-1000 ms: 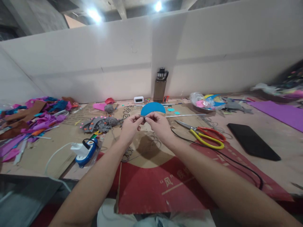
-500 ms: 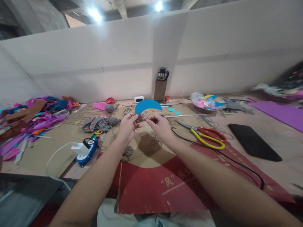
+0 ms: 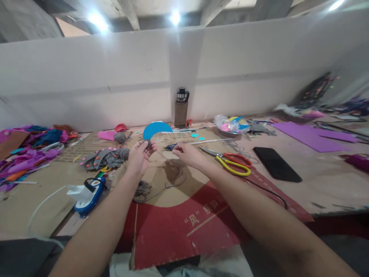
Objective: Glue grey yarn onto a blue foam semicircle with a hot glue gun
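My left hand (image 3: 140,154) is raised above the cardboard (image 3: 173,192) and pinches the lower edge of a blue half-round foam piece (image 3: 157,129), together with a small grey bit. My right hand (image 3: 186,152) hovers a little to the right, fingers pinched on a thin grey thread that I can barely make out. A loose tangle of grey thread (image 3: 144,188) lies on the cardboard below both hands.
Yellow-and-red scissors (image 3: 230,161), a black phone (image 3: 276,164) and a metal rod lie to the right. A blue-white glue gun (image 3: 86,194) sits front left. Grey felt pieces (image 3: 105,157), purple scraps (image 3: 25,154), a bottle (image 3: 180,107) and purple sheets (image 3: 313,136) ring the bench.
My hands have drawn apart: the right hand moved right, away from the blue piece, which stays in the left hand. The camera turned to the right.
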A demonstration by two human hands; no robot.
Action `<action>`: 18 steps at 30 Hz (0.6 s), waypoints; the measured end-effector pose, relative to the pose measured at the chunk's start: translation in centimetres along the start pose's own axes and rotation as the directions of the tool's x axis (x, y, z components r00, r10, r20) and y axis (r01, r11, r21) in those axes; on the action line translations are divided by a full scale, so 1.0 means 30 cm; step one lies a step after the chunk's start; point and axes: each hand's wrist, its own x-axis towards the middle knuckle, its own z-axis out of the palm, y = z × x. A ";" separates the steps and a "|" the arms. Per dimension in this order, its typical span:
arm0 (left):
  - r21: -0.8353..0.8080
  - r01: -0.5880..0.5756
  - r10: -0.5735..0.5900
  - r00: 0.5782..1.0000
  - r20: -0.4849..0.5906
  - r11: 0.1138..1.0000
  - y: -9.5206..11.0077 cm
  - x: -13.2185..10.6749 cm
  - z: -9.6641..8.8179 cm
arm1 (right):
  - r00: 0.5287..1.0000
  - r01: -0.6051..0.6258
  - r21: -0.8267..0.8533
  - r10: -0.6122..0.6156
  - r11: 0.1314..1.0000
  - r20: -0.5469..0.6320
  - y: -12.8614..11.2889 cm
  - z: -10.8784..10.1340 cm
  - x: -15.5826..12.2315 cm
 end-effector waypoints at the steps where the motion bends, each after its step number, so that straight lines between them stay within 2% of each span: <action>1: -0.003 -0.006 0.006 1.000 -0.004 1.000 -0.001 0.006 -0.006 | 1.000 -0.002 -0.065 0.001 0.998 -0.003 0.006 -0.040 -0.004; 3: -0.011 -0.016 0.016 1.000 0.004 1.000 -0.001 0.013 -0.013 | 0.999 -0.018 -0.226 0.025 0.974 0.027 0.029 -0.124 -0.026; 5: -0.016 -0.027 0.027 1.000 0.014 1.000 -0.001 0.013 -0.015 | 0.997 -0.047 -0.426 0.066 0.903 0.029 0.072 -0.198 -0.069; 8: -0.022 -0.040 0.041 0.999 0.020 0.999 0.000 0.008 -0.013 | 0.978 -0.129 -0.732 0.208 0.669 0.018 0.163 -0.262 -0.156; 12: -0.019 -0.025 0.025 0.999 0.026 1.000 -0.004 0.003 -0.007 | 0.948 -0.203 -0.800 0.317 0.564 -0.017 0.274 -0.264 -0.251; 18: 0.002 -0.003 0.003 0.999 0.035 1.000 -0.013 0.006 -0.007 | 0.936 -0.212 -0.772 0.351 0.599 0.016 0.325 -0.260 -0.266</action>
